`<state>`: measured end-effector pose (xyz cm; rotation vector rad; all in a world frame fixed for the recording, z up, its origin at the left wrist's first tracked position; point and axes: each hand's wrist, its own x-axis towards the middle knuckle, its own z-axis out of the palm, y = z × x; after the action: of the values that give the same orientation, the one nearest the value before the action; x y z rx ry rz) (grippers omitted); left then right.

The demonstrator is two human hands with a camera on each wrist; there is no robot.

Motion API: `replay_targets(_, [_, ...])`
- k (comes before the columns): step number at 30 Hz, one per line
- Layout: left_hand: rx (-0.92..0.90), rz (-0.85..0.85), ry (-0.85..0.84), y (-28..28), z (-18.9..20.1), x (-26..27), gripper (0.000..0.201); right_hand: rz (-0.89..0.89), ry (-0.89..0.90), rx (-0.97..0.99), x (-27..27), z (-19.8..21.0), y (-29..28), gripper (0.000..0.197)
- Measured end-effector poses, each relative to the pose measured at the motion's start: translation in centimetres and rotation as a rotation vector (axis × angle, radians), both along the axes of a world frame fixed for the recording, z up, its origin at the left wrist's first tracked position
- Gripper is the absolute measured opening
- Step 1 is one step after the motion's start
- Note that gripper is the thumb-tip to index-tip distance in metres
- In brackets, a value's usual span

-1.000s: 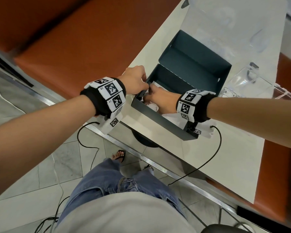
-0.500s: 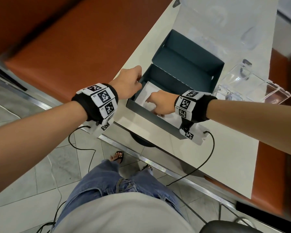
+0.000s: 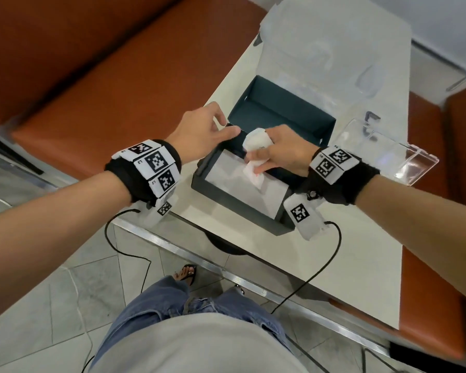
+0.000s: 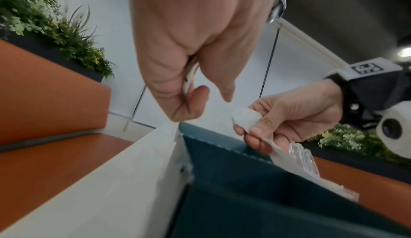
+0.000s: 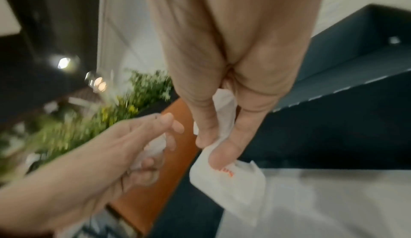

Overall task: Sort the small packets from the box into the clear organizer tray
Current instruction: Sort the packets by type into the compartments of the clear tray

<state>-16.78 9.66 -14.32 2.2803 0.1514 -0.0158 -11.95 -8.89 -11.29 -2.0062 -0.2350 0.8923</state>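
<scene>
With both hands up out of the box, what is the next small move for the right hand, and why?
Probably carry the right hand rightward to the clear tray and drop its load there. It already grips white packets, lifted above the box, and the tray sits just right of the box. The left hand pinches a small white piece too, so it could follow.

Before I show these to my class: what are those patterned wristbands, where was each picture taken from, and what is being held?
No machine here: a person wears a head camera and marker-patterned bands carrying a camera on each wrist. The head view looks down at a white table; the other two look along each hand. On the table stand a dark box and a clear organizer tray. The right hand holds white packets over the box. The left hand pinches something small and white, probably another packet.
</scene>
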Motion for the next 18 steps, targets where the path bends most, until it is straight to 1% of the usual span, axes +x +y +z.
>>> replay_targets(3, [-0.077, -0.13, 0.004, -2.2, 2.4, 0.6, 0.045, -0.241, 0.008, 0.206, 0.3, 1.5, -2.6, 0.033])
replay_targets(5, [-0.155, -0.235, 0.064, -4.3, 3.4, 0.8, 0.048, -0.337, 0.016, 0.322, 0.2, 2.4, -3.9, 0.033])
replay_targets(7, [-0.236, -0.332, 0.123, -6.9, 4.0, 1.1, 0.044, -0.408, 0.002, 0.422, -0.1, 3.3, -5.4, 0.028])
replay_targets(9, [-0.359, -0.355, 0.142, -8.4, 4.0, 1.5, 0.032, -0.462, 0.006, 0.493, -0.2, 3.9, -6.1, 0.024])
replay_targets(11, [-0.448, -0.354, 0.15, -10.3, 4.5, 2.0, 0.024, -0.512, 0.023, 0.569, -0.2, 4.7, -7.9, 0.019])
replay_targets(15, [-0.642, -0.361, 0.24, -13.8, 5.3, 2.7, 0.02, -0.622, 0.147, 0.762, -0.3, 5.8, -12.1, 0.02])
replay_targets(18, [-0.75, -0.338, 0.281, -16.2, 5.5, 2.9, 0.017, -0.647, 0.138, 0.786, -0.4, 6.1, -14.7, 0.022])
